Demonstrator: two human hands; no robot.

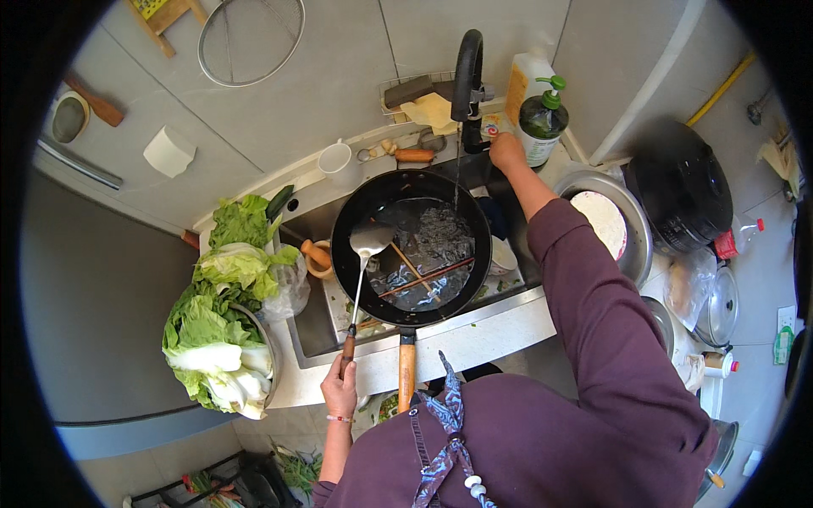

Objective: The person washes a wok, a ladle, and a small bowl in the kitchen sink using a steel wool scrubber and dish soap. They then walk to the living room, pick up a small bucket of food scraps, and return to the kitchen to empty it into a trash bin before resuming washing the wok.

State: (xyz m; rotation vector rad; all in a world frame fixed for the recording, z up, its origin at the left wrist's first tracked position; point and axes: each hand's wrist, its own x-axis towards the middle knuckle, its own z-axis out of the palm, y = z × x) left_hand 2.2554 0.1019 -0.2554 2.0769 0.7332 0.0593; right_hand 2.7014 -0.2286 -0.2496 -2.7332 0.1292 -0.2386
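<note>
My left hand [340, 395] grips the wooden handle of a metal wok spatula [371, 240], whose blade is over the left side of a black wok [341, 254]. The wok rests over the sink with water in it, and its wooden handle [406, 368] points toward me. Two chopsticks [427, 277] lie crossed inside the wok. A thin stream of water falls into it from the black faucet [468, 76]. My right hand [507, 152] reaches to the faucet's lever [479, 147], its fingers closed at the lever's end.
Leafy greens [219, 330] fill a bowl left of the sink [305, 346], near a wooden mortar [317, 267] and a white mug [338, 162]. Behind my right hand stands a green pump bottle [543, 127]. A metal basin [637, 254] and a black rice cooker [679, 184] stand at right.
</note>
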